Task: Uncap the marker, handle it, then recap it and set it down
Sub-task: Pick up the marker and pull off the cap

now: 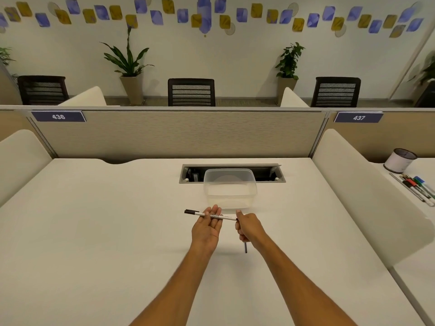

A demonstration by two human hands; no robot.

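A thin white marker [226, 217] with a black cap at its left end lies level above the desk, in front of the clear container. My left hand [207, 228] cradles its middle, palm up, fingers loosely curled around the barrel. My right hand [249, 228] pinches the marker's right end. A second dark pen [245, 247] pokes down out of my right fist; its upper part is hidden in the hand.
A clear plastic container [230, 189] stands just behind my hands, before an open cable hatch [231, 172]. On the neighbouring desk at right stand a pen cup [399, 160] and several markers [417, 188]. Low white dividers flank the white desk [106, 231].
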